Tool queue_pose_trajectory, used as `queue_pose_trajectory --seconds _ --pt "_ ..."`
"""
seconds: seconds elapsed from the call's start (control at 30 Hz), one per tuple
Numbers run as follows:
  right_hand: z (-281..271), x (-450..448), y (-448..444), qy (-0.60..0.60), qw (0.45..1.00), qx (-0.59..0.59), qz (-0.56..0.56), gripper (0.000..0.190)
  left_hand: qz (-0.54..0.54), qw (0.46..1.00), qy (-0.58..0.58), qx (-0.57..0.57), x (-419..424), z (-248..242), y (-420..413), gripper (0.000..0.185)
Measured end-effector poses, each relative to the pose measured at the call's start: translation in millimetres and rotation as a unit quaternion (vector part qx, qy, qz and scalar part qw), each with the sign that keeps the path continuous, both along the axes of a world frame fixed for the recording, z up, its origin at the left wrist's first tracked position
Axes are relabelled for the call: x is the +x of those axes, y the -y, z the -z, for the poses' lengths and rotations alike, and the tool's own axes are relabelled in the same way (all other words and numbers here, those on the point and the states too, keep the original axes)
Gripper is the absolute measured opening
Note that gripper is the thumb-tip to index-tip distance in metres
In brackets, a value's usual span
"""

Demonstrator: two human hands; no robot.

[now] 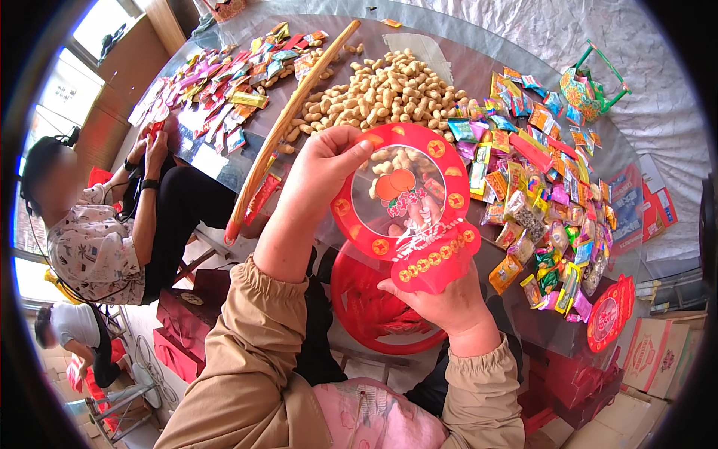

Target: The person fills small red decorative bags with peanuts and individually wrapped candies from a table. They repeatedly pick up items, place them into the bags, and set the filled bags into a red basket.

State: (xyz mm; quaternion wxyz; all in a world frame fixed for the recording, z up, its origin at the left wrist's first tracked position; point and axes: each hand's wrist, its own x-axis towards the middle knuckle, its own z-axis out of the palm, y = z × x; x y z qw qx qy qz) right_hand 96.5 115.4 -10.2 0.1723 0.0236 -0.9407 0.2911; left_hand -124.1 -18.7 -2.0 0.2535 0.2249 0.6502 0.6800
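Observation:
A red plastic drawstring treat bag (457,210) with a round clear window, printed gold coins and white cords hangs before me over the table edge. My left hand (331,160) pinches its upper left rim between thumb and fingers. Lower down, my right hand (449,306) holds the narrow red end from beneath, its fingers partly hidden behind the bag. Fingers and peanuts show through the window. Just beyond lies a heap of unshelled peanuts (387,92). Below the bag, a red plastic basin (342,303) contains several red bags.
Wrapped candies (561,213) cover the table's right side, near a similar red bag (608,317) and a green-handled basket (589,92). A wooden stick (294,120) separates the peanuts from packets (224,90). At left sits a person (101,241); another (78,342) bends farther back.

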Motion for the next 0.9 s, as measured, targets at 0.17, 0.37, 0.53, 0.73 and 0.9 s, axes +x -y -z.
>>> queue_pose_trajectory --seconds 0.17,0.37,0.53,0.73,0.9 --pt "-3 2 -1 0.012 1.000 -0.007 -0.003 0.076 -0.003 0.990 -0.124 -0.072 5 -3 -5 0.025" --pt "-5 2 5 -0.002 0.999 0.045 -0.028 0.066 -0.015 0.989 -0.107 -0.098 5 -8 -4 0.020" --pt "-4 2 13 -0.009 0.996 0.084 -0.024 0.060 -0.011 0.988 -0.119 -0.096 3 -4 -4 0.018" --pt "-5 2 10 0.004 0.997 0.069 -0.021 0.060 0.011 0.993 -0.091 -0.079 3 -8 -2 0.026" --pt "-6 3 9 0.014 0.996 0.070 -0.050 0.061 0.031 0.989 -0.115 -0.093 1 -11 1 0.026"
